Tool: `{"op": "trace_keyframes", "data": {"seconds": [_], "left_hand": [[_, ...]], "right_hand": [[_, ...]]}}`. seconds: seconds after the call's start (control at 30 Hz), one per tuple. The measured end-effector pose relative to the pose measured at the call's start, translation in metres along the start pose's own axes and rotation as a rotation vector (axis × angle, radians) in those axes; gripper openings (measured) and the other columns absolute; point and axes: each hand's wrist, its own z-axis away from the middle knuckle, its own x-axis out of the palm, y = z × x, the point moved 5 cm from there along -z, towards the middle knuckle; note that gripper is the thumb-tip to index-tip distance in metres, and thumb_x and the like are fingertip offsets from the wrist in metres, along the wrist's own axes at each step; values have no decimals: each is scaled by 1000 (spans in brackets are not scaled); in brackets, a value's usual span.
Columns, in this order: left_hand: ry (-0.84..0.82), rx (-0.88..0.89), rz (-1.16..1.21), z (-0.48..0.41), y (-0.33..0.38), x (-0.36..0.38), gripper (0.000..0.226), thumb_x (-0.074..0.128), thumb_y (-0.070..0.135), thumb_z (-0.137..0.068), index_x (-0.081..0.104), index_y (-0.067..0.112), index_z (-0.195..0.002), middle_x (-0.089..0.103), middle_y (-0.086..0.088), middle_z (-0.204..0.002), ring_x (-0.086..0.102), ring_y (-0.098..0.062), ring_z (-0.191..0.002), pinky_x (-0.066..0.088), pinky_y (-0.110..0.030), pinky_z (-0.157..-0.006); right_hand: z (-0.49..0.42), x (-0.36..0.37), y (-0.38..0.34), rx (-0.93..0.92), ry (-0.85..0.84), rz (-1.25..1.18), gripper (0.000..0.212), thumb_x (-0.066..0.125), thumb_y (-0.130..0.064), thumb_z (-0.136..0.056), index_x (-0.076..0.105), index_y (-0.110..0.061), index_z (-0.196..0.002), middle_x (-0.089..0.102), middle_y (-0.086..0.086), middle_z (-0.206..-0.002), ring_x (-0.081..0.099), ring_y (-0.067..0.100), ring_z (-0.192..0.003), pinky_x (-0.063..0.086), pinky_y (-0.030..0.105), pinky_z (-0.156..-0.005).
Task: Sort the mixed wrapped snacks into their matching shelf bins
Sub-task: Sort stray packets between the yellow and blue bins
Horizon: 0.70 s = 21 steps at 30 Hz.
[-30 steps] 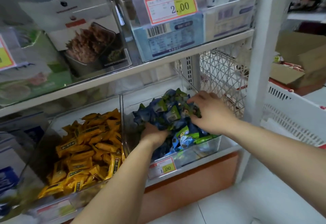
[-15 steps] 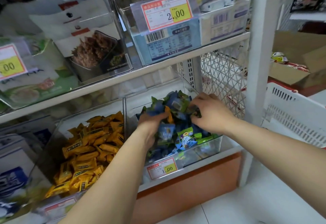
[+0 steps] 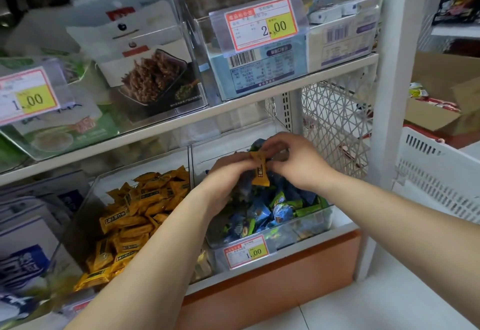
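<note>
In the middle of the frame, both hands are meeting above the lower shelf's right-hand bin. The left hand [image 3: 228, 174] is reaching in from the lower left, its grip pinching the upper end of a yellow wrapped snack [image 3: 259, 171] that is hanging upright from the fingertips. The right hand [image 3: 298, 163] is coming in from the lower right, its fingers curling in so that its grip is pinching the same upper end from the other side.

The snack is hanging just over the blue and green snacks [image 3: 275, 207], which are filling the clear right bin [image 3: 326, 215] at centre right. A price tag [image 3: 245, 251] reading 1.00 is sitting on that bin's front. Just to the left, behind a clear divider, the clear left bin [image 3: 85, 213] is holding a pile of yellow snacks [image 3: 135, 215] in the same wrapper colour as the held one.

Across the upper half, a white shelf board [image 3: 285, 91] is carrying larger packets in clear holders, with a 2.00 tag [image 3: 261, 24] at upper centre and another 1.00 tag [image 3: 26, 96] at the left edge. A white wire mesh panel [image 3: 335, 122] is standing behind the right hand. At the right edge, a white slotted basket [image 3: 436, 174] is sitting below a cardboard box [image 3: 441, 96].
</note>
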Motion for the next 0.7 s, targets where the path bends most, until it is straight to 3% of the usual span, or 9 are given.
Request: {"op": "trace_keyframes", "data": {"seconds": [0.13,0.2,0.23,0.33,0.4,0.5,0.6,0.7], "left_hand": [[46,166,-213,3,11,-5,19,71,5,-86,73,7,-105,74,-8,-95,69,-22,-91,56,-25,-78],[82,262,-385,7,19,-10,17,73,9,-85,72,13,-101,74,-4,-95,69,-21,-90,58,-31,-80],[96,300,-466,12,22,-16,15,73,16,-84,71,20,-99,73,0,-93,69,-18,-88,58,-36,-79],[132,350,-657,31,28,-52,18,67,50,-80,66,41,-96,68,16,-90,68,-4,-73,54,-24,-60],[199,338,-773,45,29,-86,33,62,66,-73,64,45,-98,66,20,-92,66,-3,-78,52,-23,-64],[333,210,-918,58,23,-137,31,69,60,-76,62,47,-103,67,16,-106,64,-8,-89,53,-32,-76],[408,85,-1114,67,17,-161,46,67,55,-85,60,37,-126,62,7,-131,60,-17,-113,47,-30,-91],[420,248,-1056,73,21,-141,39,62,48,-89,59,37,-126,62,9,-128,59,-14,-113,45,-27,-85]], "right_hand": [[0,3,-1,54,-11,-198,27,78,5,-72,69,-8,-94,72,7,-81,69,15,-73,52,17,-56],[0,5,-1,42,-13,-167,24,74,1,-77,70,-11,-97,73,3,-82,69,12,-73,52,18,-60],[-1,5,-1,-1,-19,-42,22,74,-7,-78,71,-15,-98,73,-2,-84,68,9,-77,52,18,-66],[2,10,-3,-125,-111,302,16,73,-27,-78,67,-29,-93,66,-16,-84,63,3,-80,44,10,-66],[6,18,-1,-172,-192,451,20,70,-35,-81,68,-32,-100,62,-19,-88,60,3,-84,44,13,-69],[12,32,2,-187,-286,563,28,66,-40,-84,66,-30,-110,65,-12,-105,59,7,-92,52,28,-80],[17,38,-5,-211,-319,608,28,65,-41,-85,66,-31,-111,62,-11,-111,59,10,-97,53,33,-84],[15,27,-12,-257,-293,681,27,64,-42,-85,67,-32,-110,61,-11,-114,58,12,-103,51,33,-87]]}}
